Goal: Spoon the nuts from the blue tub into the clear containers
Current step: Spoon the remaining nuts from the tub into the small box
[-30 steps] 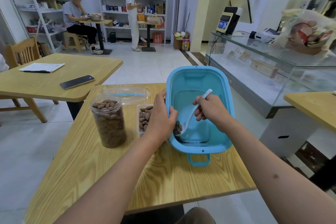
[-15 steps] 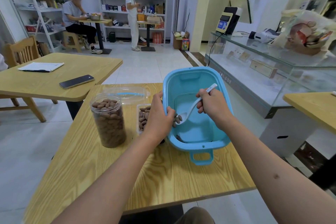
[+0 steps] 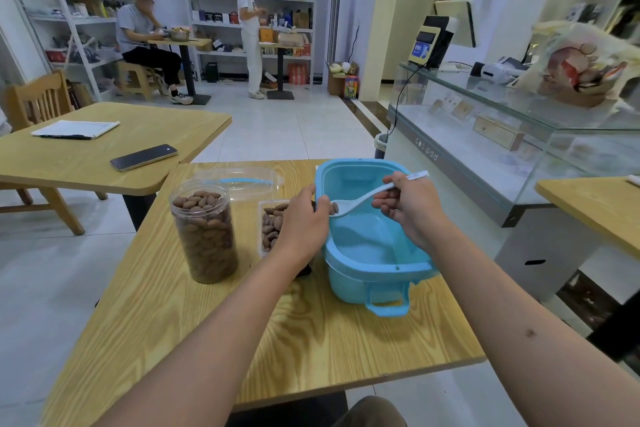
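From the head view, the right hand [image 3: 412, 210], fingers clamped on the spoon [image 3: 363, 199], is now lifting nuts [image 3: 334, 208] clear of the nearly emptied, tilted tub [image 3: 367, 246], which the left hand [image 3: 301, 222] is gripping beside the box [image 3: 272, 224], so tipping comes next.

I count one blue tub [image 3: 367, 253], one white spoon [image 3: 363, 199], two hands — and two nut-filled clear containers, a jar [image 3: 204, 229] and a tray [image 3: 272, 224].
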